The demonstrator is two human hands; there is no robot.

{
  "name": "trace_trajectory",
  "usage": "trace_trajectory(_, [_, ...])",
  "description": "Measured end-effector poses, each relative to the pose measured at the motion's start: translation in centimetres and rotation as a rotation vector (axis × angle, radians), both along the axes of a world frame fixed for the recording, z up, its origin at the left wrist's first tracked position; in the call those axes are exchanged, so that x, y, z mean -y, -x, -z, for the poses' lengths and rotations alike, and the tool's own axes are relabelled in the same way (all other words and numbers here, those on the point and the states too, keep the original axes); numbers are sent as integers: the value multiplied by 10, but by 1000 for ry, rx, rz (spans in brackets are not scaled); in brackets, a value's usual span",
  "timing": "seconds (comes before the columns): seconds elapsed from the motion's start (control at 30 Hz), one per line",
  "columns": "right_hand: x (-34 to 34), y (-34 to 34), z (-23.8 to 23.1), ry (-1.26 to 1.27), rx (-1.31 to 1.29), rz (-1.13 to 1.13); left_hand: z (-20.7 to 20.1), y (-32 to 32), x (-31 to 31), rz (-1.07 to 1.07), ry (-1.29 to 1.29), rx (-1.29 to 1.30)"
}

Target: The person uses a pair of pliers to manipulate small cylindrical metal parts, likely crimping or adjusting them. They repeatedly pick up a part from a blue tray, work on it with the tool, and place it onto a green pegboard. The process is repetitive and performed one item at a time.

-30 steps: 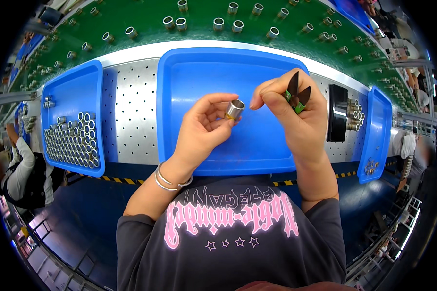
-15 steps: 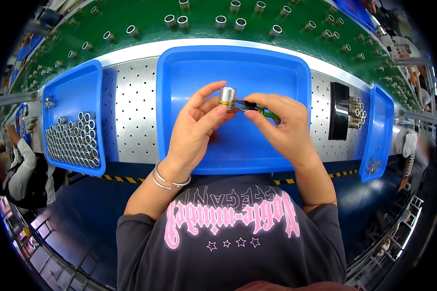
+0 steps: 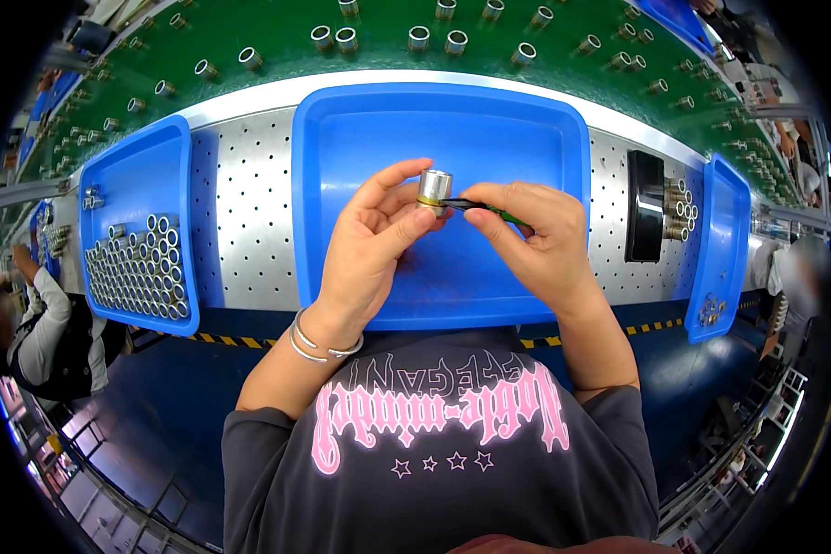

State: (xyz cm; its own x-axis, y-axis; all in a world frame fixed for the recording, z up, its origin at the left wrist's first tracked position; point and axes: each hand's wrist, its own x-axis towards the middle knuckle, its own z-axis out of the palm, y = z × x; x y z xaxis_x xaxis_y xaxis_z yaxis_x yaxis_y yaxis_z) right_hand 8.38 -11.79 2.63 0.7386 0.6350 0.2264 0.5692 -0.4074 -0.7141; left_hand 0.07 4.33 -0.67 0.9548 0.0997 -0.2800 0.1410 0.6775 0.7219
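Observation:
Over the middle blue tray my left hand grips a shiny metal sleeve, holding it upright between thumb and fingers. A yellowish band runs round the sleeve's lower part. My right hand is closed round small green-handled pliers. Their slender dark jaws are together, and the tips touch the sleeve at the yellowish band. My fingers partly hide the handles and the sleeve's lower end.
A blue tray at left holds many packed metal sleeves. To the right are a black box, a few stacked rings and another blue tray with small parts. Sleeves stand on a green conveyor belt beyond. A person works at far left.
The pliers' jaws have gone from apart to together at the band. Both hands stay nearly in place, with the sleeve still in my left hand.

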Motion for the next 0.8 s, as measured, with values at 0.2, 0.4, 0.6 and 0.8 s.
trace_trajectory(0.2, [1,0,3,-14,2,0,1,0,1,8,-1,-3])
trace_trajectory(0.4, [-2,3,6,-151,-185,42,-2,0,0,20,41,-33])
trace_trajectory(0.6, [-8,1,10,-111,-188,-42,0,-1,3,-11,-5,-14])
trace_trajectory(0.8, [-7,-2,11,-195,-84,-29,-1,-2,2,34,24,-22])
